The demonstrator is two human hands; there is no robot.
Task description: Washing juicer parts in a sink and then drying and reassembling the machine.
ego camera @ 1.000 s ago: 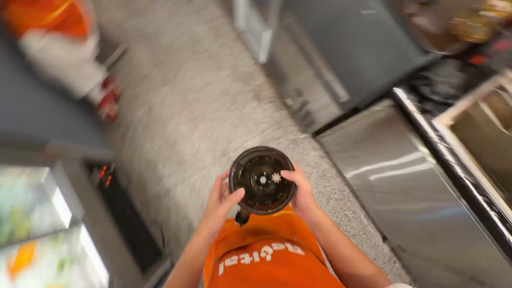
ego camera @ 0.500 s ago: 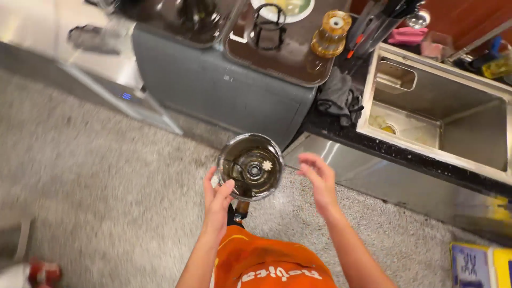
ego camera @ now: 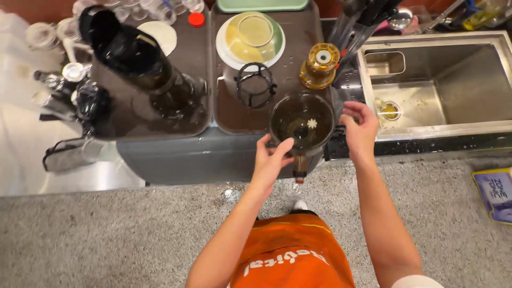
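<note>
My left hand (ego camera: 273,157) grips the near rim of a dark transparent juicer bowl (ego camera: 302,124) with a small white hub at its centre and a spout hanging down. I hold it over the front edge of a brown tray (ego camera: 229,114). My right hand (ego camera: 360,128) is open just right of the bowl, fingers spread, close to its rim but not gripping it. On the tray stand a black wire strainer frame (ego camera: 255,84), an amber juicer auger (ego camera: 319,65) and a white plate with a clear bowl (ego camera: 250,36).
A tall black juicer base (ego camera: 136,58) stands on the left tray. A steel sink (ego camera: 426,85) lies to the right, with utensils behind it. Glasses and small parts sit at far left. Speckled grey floor lies below, with a blue packet (ego camera: 493,193) at right.
The view swung from the floor to the counter. My right hand let go of the bowl, and my left hand carried it forward over the tray's edge.
</note>
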